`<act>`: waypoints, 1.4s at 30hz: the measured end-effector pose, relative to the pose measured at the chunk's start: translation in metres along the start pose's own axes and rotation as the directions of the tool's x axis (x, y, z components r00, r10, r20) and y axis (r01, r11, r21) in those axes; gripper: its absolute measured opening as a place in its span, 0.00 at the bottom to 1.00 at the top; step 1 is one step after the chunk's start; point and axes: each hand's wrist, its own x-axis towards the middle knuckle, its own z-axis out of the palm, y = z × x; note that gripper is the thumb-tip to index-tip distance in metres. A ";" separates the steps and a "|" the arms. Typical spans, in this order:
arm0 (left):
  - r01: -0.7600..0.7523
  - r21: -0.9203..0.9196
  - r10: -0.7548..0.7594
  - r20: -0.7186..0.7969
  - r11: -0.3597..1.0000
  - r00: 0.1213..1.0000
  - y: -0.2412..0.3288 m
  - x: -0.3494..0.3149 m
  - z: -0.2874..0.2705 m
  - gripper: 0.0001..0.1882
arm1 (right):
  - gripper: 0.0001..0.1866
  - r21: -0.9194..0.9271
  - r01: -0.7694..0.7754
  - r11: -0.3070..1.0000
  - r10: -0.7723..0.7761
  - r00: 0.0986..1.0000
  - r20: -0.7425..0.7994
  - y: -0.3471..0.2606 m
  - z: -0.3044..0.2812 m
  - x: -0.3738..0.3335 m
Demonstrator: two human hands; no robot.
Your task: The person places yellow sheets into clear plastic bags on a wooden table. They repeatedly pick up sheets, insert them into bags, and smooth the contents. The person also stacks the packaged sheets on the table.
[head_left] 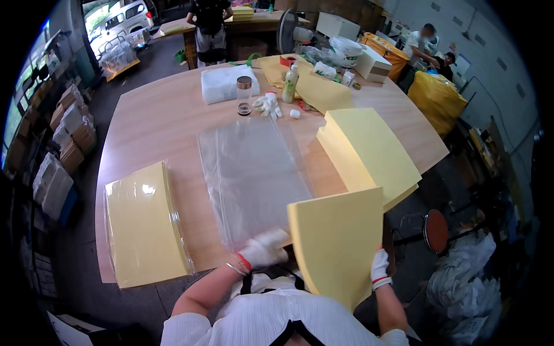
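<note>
Clock read from the middle of the view.

Hands, two, each in a white glove with red cuff. Right hand (379, 268), 4 to 5 o'clock: fingers grasp the outer edge of the held yellow stack. Left hand (264, 249), 6 o'clock: at the near edge of the clear bag, fingers blurred; whether they grip or lie loose, cannot tell.

Yellow sheet stacks near the hands, three:
– held stack (337, 245), one, between 4 and 5 o'clock, raised on edge and bowed;
– loose stack (375, 153), one, 3 o'clock, on the table (147, 124), side stepped;
– wrapped stack (144, 225), one, 8 o'clock, in clear film.

Clear bag (254, 173), flat, centre of the table; whether one or several layers, cannot tell.

Far side of the table: one tumbler (244, 95), 11 o'clock; one folded white bundle (222, 83), 11 o'clock; one spare glove (268, 105), 12 o'clock; one bottle (289, 85), 12 o'clock; one small white cap (295, 114), just past 12; one red tape roll (287, 60), 12 o'clock.

Beyond: one fan (287, 33), 12 o'clock; one red-topped stool (435, 230), 4 o'clock.

Markings: printing on the bottle, too small to read.
</note>
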 end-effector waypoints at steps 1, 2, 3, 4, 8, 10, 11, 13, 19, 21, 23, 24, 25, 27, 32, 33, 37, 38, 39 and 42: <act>0.017 0.262 0.098 -0.420 0.965 0.902 -0.021 -0.005 -0.004 0.11 | 0.29 -0.032 -0.013 0.999 0.014 0.999 0.032 0.019 0.002 -0.015; 0.139 0.416 0.060 -0.429 0.899 0.901 -0.044 -0.006 -0.002 0.09 | 0.28 -0.052 -0.007 0.999 0.012 0.997 0.077 0.027 0.010 -0.023; 0.270 0.548 0.006 -0.449 0.792 0.894 -0.066 -0.010 0.005 0.08 | 0.28 -0.126 -0.042 0.991 0.068 0.975 0.210 0.001 0.014 -0.034; 0.283 0.601 -0.013 -0.413 0.748 0.910 -0.072 -0.003 0.005 0.08 | 0.27 -0.181 0.011 0.983 0.036 0.967 0.252 -0.001 0.019 -0.040; 0.187 0.583 -0.042 -0.254 0.790 0.966 -0.077 0.024 -0.029 0.07 | 0.27 -0.161 0.044 0.986 0.009 0.950 0.312 -0.006 0.023 -0.068; 0.295 0.291 -0.231 -0.235 0.910 0.944 -0.079 0.030 -0.051 0.07 | 0.26 -0.138 0.104 0.985 -0.042 0.919 0.392 -0.022 0.027 -0.071; 0.362 0.119 -0.295 -0.380 0.924 0.877 -0.076 0.034 -0.057 0.07 | 0.26 -0.127 0.125 0.984 -0.059 0.899 0.433 -0.029 0.029 -0.073; 0.273 0.123 -0.189 -0.462 0.954 0.867 -0.080 0.033 -0.057 0.06 | 0.25 -0.171 0.136 0.976 -0.020 0.833 0.553 -0.048 0.039 -0.070; 0.086 0.599 0.298 -0.511 0.796 0.806 -0.079 -0.002 -0.047 0.06 | 0.27 -0.235 0.161 0.958 0.028 0.768 0.639 -0.071 0.054 -0.038; 0.196 0.708 0.385 -0.571 0.679 0.725 -0.089 -0.020 -0.038 0.09 | 0.28 -0.253 0.120 0.960 0.057 0.801 0.596 -0.069 0.052 -0.030; 0.422 0.674 0.292 -0.682 0.606 0.670 -0.103 -0.042 -0.033 0.14 | 0.29 -0.258 0.092 0.962 0.074 0.819 0.569 -0.068 0.058 -0.019; 0.476 0.583 0.120 -0.705 0.658 0.699 -0.097 -0.048 -0.040 0.15 | 0.29 -0.258 0.077 0.963 0.082 0.828 0.555 -0.065 0.060 -0.015; 0.537 0.482 -0.060 -0.703 0.692 0.708 -0.082 -0.055 -0.045 0.16 | 0.29 -0.260 0.064 0.963 0.091 0.835 0.542 -0.063 0.062 -0.010; 0.674 0.204 -0.435 -0.627 0.710 0.647 -0.074 -0.054 -0.050 0.14 | 0.30 -0.267 0.092 0.959 0.061 0.856 0.514 -0.061 0.068 0.000; 0.538 -0.536 -0.739 -0.284 0.651 0.611 -0.058 -0.059 -0.062 0.14 | 0.30 -0.282 0.162 0.946 -0.004 0.872 0.489 -0.080 0.077 0.026; 0.568 -0.504 -0.745 -0.280 0.651 0.605 -0.059 -0.058 -0.059 0.14 | 0.30 -0.280 0.166 0.946 -0.006 0.869 0.495 -0.082 0.078 0.030; 0.575 -0.181 -0.571 -0.534 0.797 0.624 -0.048 -0.060 -0.041 0.11 | 0.29 -0.296 0.181 0.938 -0.010 0.867 0.498 -0.081 0.082 0.045; 0.586 -0.111 -0.534 -0.574 0.802 0.621 -0.047 -0.059 -0.035 0.10 | 0.29 -0.304 0.173 0.937 0.002 0.865 0.501 -0.079 0.084 0.048; 0.584 -0.122 -0.535 -0.580 0.802 0.614 -0.050 -0.057 -0.026 0.10 | 0.29 -0.314 0.164 0.935 0.017 0.865 0.502 -0.077 0.085 0.051; 0.504 -0.143 -0.486 -0.574 0.852 0.659 -0.058 -0.057 -0.002 0.09 | 0.29 -0.326 0.159 0.932 0.031 0.860 0.509 -0.079 0.094 0.057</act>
